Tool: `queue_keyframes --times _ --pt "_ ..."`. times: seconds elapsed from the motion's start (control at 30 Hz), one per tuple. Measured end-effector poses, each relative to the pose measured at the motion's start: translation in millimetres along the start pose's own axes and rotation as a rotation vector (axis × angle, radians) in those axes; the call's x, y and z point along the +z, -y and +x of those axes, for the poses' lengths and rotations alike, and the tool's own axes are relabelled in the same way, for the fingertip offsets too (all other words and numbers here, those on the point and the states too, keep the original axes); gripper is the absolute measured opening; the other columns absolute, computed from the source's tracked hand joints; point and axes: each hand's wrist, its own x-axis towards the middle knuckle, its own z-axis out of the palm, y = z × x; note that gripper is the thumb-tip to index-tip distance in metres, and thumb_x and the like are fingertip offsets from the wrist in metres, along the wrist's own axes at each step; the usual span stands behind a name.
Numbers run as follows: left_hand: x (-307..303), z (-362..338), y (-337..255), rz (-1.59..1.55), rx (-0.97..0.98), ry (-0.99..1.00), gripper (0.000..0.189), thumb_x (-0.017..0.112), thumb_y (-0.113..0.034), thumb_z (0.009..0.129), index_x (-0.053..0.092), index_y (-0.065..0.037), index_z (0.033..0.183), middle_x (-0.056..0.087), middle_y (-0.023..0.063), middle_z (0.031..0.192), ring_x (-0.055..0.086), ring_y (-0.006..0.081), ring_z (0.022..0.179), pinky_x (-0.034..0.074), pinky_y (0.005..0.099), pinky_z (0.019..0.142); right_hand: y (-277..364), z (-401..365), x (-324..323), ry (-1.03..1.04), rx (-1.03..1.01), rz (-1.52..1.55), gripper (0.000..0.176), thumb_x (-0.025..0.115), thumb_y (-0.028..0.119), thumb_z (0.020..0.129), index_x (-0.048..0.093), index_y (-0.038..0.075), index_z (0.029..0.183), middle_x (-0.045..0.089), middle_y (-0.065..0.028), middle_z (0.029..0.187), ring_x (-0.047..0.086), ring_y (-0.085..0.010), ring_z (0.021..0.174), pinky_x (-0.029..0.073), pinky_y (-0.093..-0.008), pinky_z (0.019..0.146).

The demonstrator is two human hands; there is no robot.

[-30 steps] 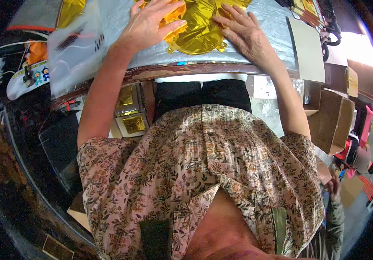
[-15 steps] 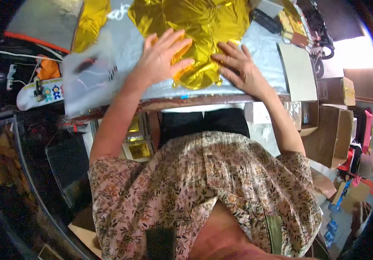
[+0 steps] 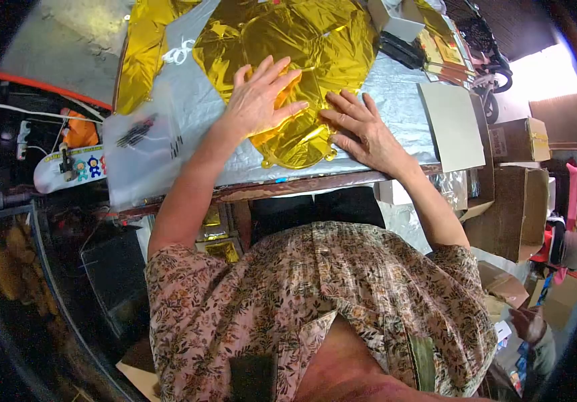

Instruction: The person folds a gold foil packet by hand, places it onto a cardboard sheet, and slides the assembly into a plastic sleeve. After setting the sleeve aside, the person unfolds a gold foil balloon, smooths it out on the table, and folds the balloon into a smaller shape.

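A flat, crinkled gold foil balloon (image 3: 302, 144) lies on the silvery-blue covered table (image 3: 395, 100), its rounded lower end close to the front edge. My left hand (image 3: 258, 100) rests palm down on the balloon's left side, fingers spread. Across from it, my right hand (image 3: 362, 130) lies flat at the right side, fingertips on the foil and the rest over the table cover. Neither hand grasps anything. Small round tabs stick out at both corners of the lower end.
A clear plastic bag (image 3: 142, 151) lies at the left beside white ribbon (image 3: 180, 52) and more gold foil (image 3: 144, 53). On the right are a grey-white card (image 3: 452, 127), a black object (image 3: 401, 51) and cardboard boxes (image 3: 503, 211). Another person's hand (image 3: 528, 326) shows at lower right.
The view has tilted, so the table sits lower in it. Both hands stay on the foil, with the right one slightly further left. Another person's hand has come into view at lower right.
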Motion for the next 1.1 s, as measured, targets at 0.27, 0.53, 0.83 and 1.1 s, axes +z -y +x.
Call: queue_keyframes --times 0.27,0.53,0.83,1.1 --pt "7 -3 4 -0.056 -0.022 0.004 0.069 0.064 -0.059 0.094 0.053 -0.02 0.149 0.042 0.0099 0.162 0.036 0.0347 0.15 0.026 0.0612 0.118 -3 15 -1 -0.053 0.102 -0.107 0.056 0.062 0.025 0.101 0.046 0.011 0.153 0.042 -0.0176 0.16 0.033 -0.0391 0.151 0.02 -0.058 0.123" --pt "-1 -6 18 -0.037 -0.086 -0.12 0.068 0.058 -0.058 0.099 0.055 -0.01 0.147 0.046 0.0142 0.158 0.041 0.0316 0.147 0.026 0.0605 0.118 2 27 9 -0.006 0.018 -0.183 0.055 0.061 0.025 0.102 0.046 0.009 0.152 0.042 -0.0165 0.16 0.035 -0.0389 0.149 0.023 -0.0572 0.122" --pt "-19 -50 44 -0.02 -0.268 -0.115 0.051 0.063 -0.037 0.1 0.058 -0.006 0.141 0.053 0.0126 0.152 0.046 0.0283 0.143 0.025 0.0588 0.116 10 25 16 0.0 -0.003 -0.275 0.056 0.058 0.032 0.103 0.045 0.012 0.153 0.04 -0.0125 0.162 0.035 -0.0378 0.15 0.022 -0.0589 0.123" --pt "-14 -51 47 -0.039 -0.286 -0.08 0.051 0.064 -0.035 0.1 0.056 -0.008 0.143 0.052 0.0107 0.153 0.046 0.027 0.143 0.027 0.0575 0.115 7 23 24 -0.037 0.031 -0.269 0.057 0.057 0.039 0.103 0.047 0.012 0.152 0.042 -0.0126 0.161 0.036 -0.0373 0.149 0.023 -0.0605 0.122"
